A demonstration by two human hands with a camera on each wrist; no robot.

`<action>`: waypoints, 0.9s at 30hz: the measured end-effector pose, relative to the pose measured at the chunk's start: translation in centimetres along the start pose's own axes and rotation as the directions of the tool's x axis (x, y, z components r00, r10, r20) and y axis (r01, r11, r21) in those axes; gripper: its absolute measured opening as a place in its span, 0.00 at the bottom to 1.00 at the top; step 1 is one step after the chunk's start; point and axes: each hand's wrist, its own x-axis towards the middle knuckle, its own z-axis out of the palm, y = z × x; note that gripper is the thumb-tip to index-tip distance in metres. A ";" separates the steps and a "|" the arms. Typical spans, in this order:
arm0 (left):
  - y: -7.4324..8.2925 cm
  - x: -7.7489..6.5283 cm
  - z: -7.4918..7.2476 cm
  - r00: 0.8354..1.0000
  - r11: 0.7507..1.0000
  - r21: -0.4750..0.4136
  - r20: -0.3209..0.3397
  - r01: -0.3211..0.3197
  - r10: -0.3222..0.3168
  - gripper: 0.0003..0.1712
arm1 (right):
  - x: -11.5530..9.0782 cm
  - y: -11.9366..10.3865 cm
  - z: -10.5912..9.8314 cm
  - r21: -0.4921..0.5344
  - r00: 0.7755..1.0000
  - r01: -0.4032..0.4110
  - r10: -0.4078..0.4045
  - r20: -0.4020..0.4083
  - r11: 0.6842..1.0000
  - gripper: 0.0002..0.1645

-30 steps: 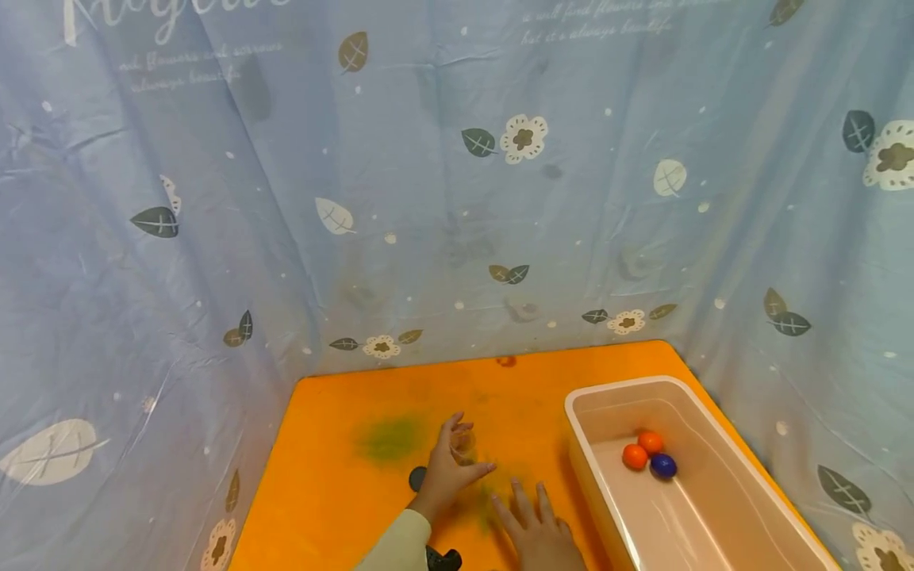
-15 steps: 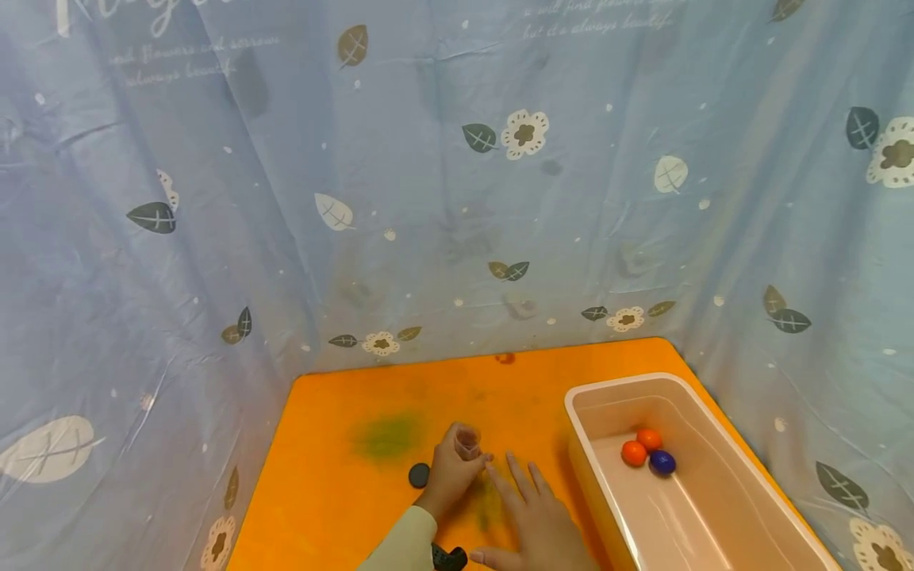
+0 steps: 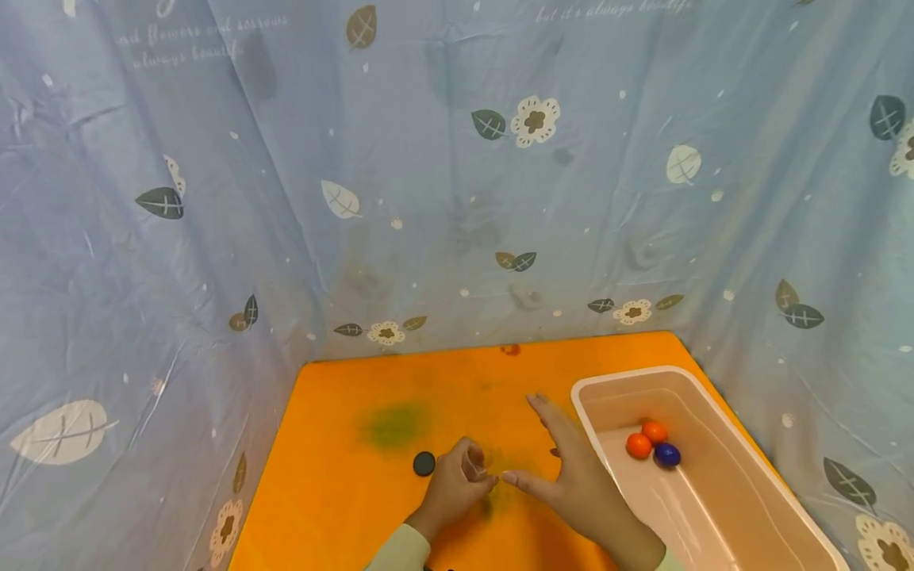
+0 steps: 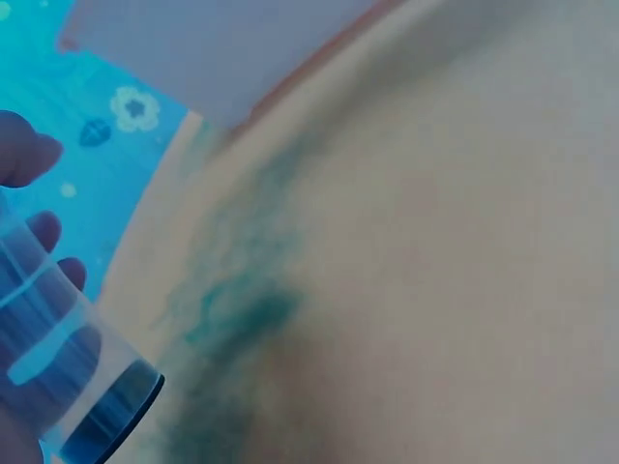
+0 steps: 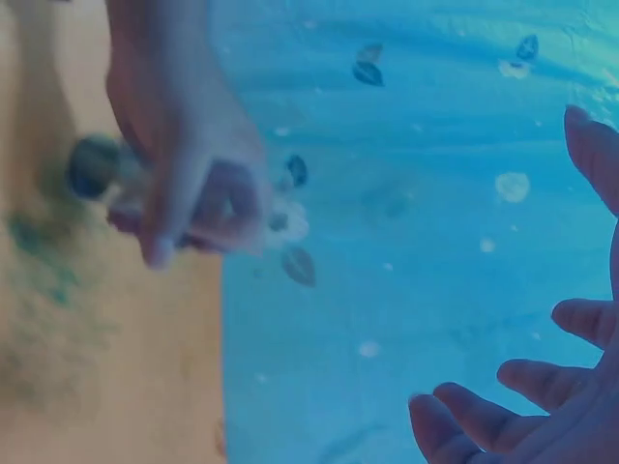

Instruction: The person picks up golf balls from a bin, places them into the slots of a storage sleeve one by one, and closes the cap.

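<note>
My left hand [image 3: 451, 485] holds a clear see-through cylinder, like a plastic cup or jar [image 4: 114, 387], with its fingers wrapped round the wall. The left wrist view shows the cylinder tilted, with a dark rim at its lower end. Much of it is hidden by the fingers in the head view. My right hand [image 3: 581, 480] hovers to the right with fingers spread and holds nothing. Its thumb tip is close to the left hand. Left of the left hand, a round black disc [image 3: 424, 463] lies on the orange table [image 3: 321, 476].
A pale pink plastic tub [image 3: 607, 382] stands at the table's right. Inside it lie two orange balls [image 3: 639, 446] and one dark blue ball [image 3: 667, 454]. Green stains [image 3: 394, 424] mark the tabletop. A patterned blue curtain [image 3: 428, 174] encloses the back and sides.
My left fingers have curled in round the clear cylinder. The right hand has risen from the front edge and swung up and right, its fingers now pointing away. The head view tilts slightly downward.
</note>
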 end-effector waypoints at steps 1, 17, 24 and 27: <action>0.3 -0.1 -0.1 1.000 1.000 -0.004 0.004 -0.008 0.008 0.15 | 0.2 0.0 -0.5 0.009 1.000 -0.003 0.003 -0.012 1.000 0.55; 9.7 -2.2 -2.8 0.994 0.987 -0.125 0.030 -0.100 0.104 0.15 | 5.1 7.3 -8.8 0.072 0.962 -0.268 0.271 -0.040 0.961 0.51; 9.0 -2.2 -3.1 0.994 0.989 -0.107 0.022 -0.104 0.107 0.15 | 6.1 11.4 -9.4 0.124 0.907 -0.419 0.421 0.007 0.900 0.53; 8.9 -2.1 -3.3 0.992 0.988 -0.105 0.022 -0.118 0.121 0.16 | 6.1 12.4 -9.6 0.106 0.899 -0.422 0.431 -0.074 0.900 0.50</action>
